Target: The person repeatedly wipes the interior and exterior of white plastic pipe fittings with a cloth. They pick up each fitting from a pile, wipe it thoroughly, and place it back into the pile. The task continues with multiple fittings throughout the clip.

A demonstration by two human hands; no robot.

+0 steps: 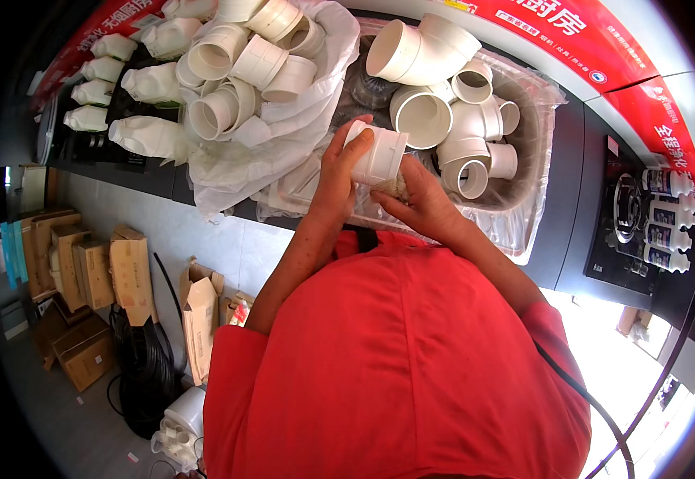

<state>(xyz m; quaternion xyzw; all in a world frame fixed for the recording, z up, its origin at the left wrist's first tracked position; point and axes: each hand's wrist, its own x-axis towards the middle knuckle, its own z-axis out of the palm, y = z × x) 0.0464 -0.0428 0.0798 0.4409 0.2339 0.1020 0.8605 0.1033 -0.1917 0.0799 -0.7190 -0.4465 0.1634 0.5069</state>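
Note:
My left hand (336,169) is wrapped round a short white plastic pipe coupling (382,155), its thumb lying along the near side. The coupling is tilted, held up in front of my chest. Fingers of my right hand (427,199) pinch a tan, rough-looking wad (395,188) against the coupling's lower right edge; whether it is a sponge or a cloth I cannot tell. Beyond my hands, a grey plastic-lined tub (540,152) holds several white pipe fittings, with a large white elbow (424,53) on top.
Left of the tub, a white plastic bag (327,80) is heaped with white couplings. White jugs (149,137) stand on the dark counter at far left. More bottles (668,215) are at the right. Cardboard boxes (84,351) and coiled black hose (141,375) lie on the floor.

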